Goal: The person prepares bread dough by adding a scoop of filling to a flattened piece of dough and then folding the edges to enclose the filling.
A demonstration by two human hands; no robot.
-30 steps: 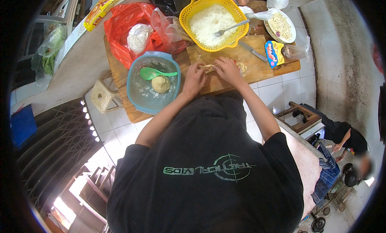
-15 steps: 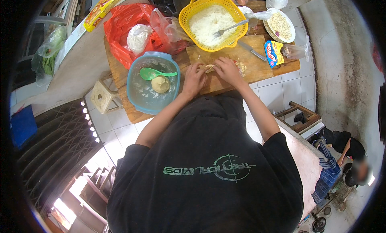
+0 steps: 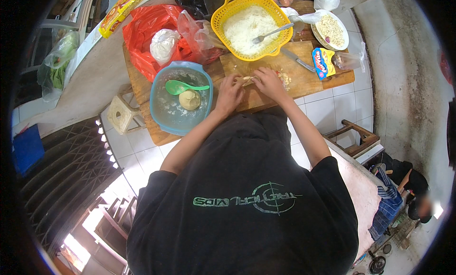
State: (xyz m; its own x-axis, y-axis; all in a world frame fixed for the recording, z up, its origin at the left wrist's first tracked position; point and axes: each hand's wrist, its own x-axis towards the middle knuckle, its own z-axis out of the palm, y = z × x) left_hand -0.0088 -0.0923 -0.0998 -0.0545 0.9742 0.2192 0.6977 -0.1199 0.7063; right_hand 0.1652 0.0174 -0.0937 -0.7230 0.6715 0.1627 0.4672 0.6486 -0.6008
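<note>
Both hands work over a wooden cutting board (image 3: pixel 306 85). My left hand (image 3: pixel 231 91) pinches one end of a small piece of pale dough (image 3: pixel 248 79), and my right hand (image 3: pixel 269 83) closes on its other end. Beside my right hand lies a little heap of chopped filling (image 3: pixel 285 79) in yellow and red bits. To the left of my left hand, a blue plastic basin (image 3: pixel 157 116) dusted with flour holds a round ball of dough (image 3: pixel 189 100) and a green spoon (image 3: pixel 176 87).
Beyond the hands stands a yellow basket (image 3: pixel 218 24) of white shreds with a fork (image 3: pixel 274 33). A knife (image 3: pixel 304 65), a yellow-blue packet (image 3: pixel 323 64) and a white bowl (image 3: pixel 345 35) are at right. A red bag (image 3: pixel 137 35) lies far left. Another person (image 3: pixel 412 180) sits lower right.
My hands stay almost in place, still pinching the dough, with only slight finger movement. The other person at lower right has shifted a little.
</note>
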